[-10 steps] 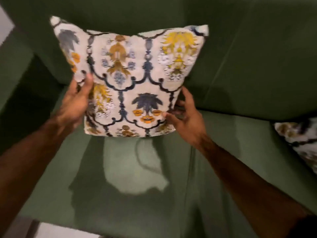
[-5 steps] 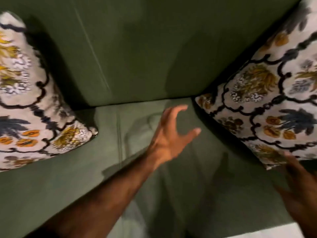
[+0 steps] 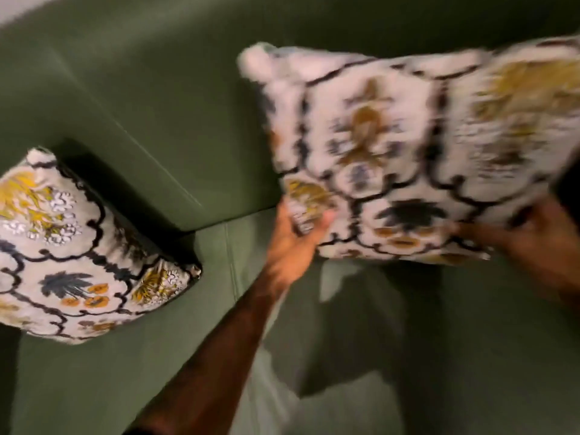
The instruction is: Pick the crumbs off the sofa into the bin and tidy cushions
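A patterned cushion [image 3: 408, 152], white with black, yellow and blue flowers, is held up above the green sofa seat [image 3: 345, 356] at the right, blurred by motion. My left hand [image 3: 295, 243] grips its lower left corner. My right hand [image 3: 533, 243] grips its lower right edge. A second cushion [image 3: 72, 249] of the same pattern leans against the sofa backrest [image 3: 141, 105] at the left, with no hand on it. No crumbs or bin show.
The green sofa fills the view. A seam [image 3: 230, 262] runs down the seat between the two cushions. A pale strip of wall [image 3: 18, 7] shows at the top left corner.
My left hand, open above the seat half a second ago, now holds the right cushion. Both hands have lifted that cushion up and to the left. The left cushion stays against the backrest.
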